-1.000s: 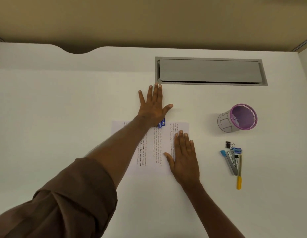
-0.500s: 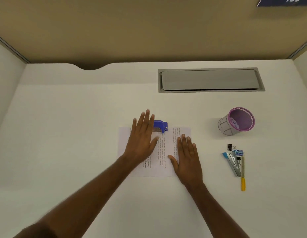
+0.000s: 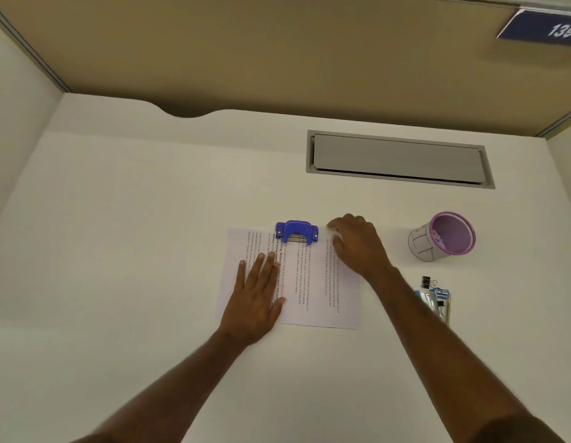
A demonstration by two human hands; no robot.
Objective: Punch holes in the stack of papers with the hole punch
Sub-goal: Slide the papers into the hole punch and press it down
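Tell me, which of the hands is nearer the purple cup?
The right hand: it rests on the papers' far right corner, just left of the purple cup. The left hand lies flat on their left side, farther away.

A purple-rimmed mesh pen cup point(image 3: 442, 237) is lying tilted near the white desktop's point(image 3: 134, 235) right edge. Just toward the near edge from it, a black binder clip point(image 3: 426, 281) and a blurred cluster of blue stationery point(image 3: 435, 301) are sitting. A long grey cable-tray lid point(image 3: 399, 159) is lying recessed by the far edge.
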